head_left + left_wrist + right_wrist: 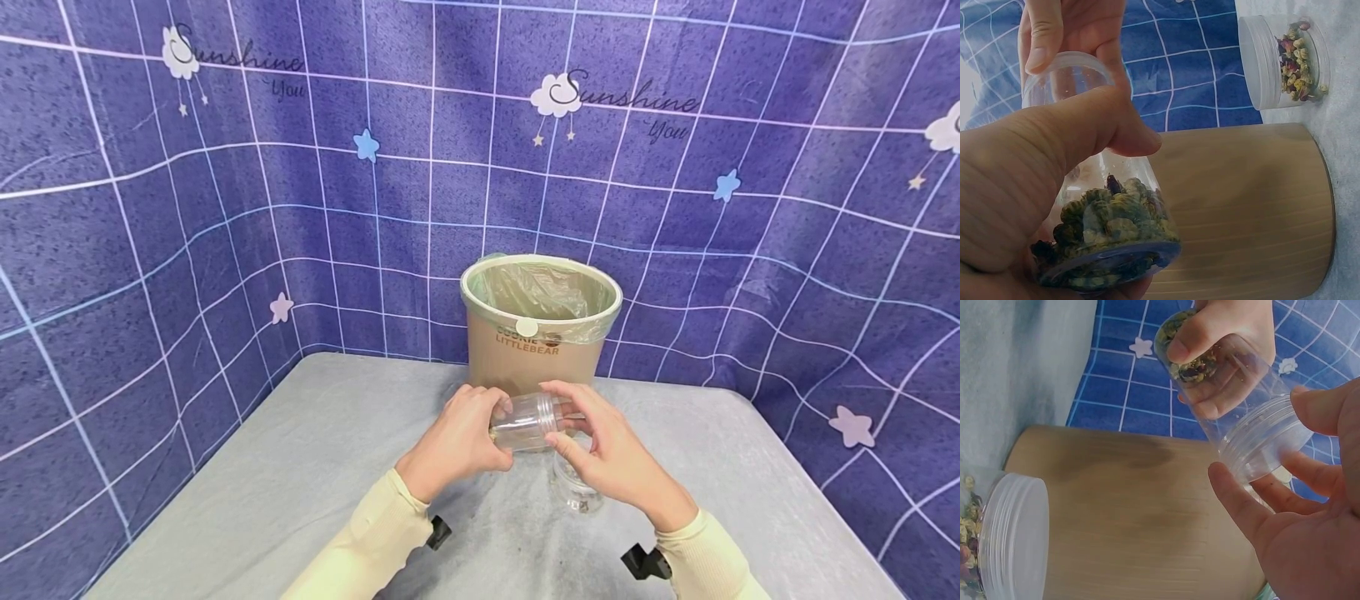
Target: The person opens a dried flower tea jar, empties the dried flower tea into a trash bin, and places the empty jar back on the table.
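Observation:
A clear plastic jar (523, 423) lies tilted on its side between the two hands, above the table. My left hand (468, 433) grips its base end, thumb across the wall. Dried yellow-green flower buds (1116, 215) are gathered inside near the base, with a dark reddish one among them. At the ridged mouth end, my right hand (611, 446) holds the rim between thumb and fingers, its palm facing the end. A second clear jar (577, 487) stands upright on the table below the right hand, partly hidden by it. Yellow and dark red dried flowers (1297, 62) fill its lower part.
Just behind the hands stands a beige bin (536, 367) with a pale green rim and a translucent liner (540, 287). A grey cloth covers the table (330, 433). Purple-blue curtains (420, 192) with grid lines enclose the back and sides.

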Motion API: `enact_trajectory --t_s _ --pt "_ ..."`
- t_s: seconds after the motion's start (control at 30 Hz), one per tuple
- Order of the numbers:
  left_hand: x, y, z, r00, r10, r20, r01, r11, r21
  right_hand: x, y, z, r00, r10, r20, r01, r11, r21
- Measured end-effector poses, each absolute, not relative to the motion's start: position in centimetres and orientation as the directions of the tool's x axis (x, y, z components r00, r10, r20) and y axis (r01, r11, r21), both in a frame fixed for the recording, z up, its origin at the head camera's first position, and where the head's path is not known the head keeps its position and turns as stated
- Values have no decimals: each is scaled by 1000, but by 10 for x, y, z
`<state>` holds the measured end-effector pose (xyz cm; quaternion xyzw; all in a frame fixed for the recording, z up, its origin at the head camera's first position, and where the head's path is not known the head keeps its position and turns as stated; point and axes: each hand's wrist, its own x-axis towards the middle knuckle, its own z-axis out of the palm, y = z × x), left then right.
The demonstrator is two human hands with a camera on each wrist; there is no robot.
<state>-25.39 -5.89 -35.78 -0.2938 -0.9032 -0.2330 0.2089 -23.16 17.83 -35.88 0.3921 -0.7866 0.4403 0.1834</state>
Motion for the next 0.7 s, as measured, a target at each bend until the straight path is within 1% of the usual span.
enact_trajectory --t_s 0.33,0.53,0.7 --pt "-254 -59 -358 -746 437 503 626 718 305 -233 179 -360 -610 -466 640 -789 284 -545" --pt "-254 -59 -357 -747 438 500 626 715 310 -232 179 -360 -624 -473 622 -777 293 -557" --pt "-255 -59 -357 -748 437 499 626 714 313 -233 178 -359 -612 -475 633 -787 281 -550"
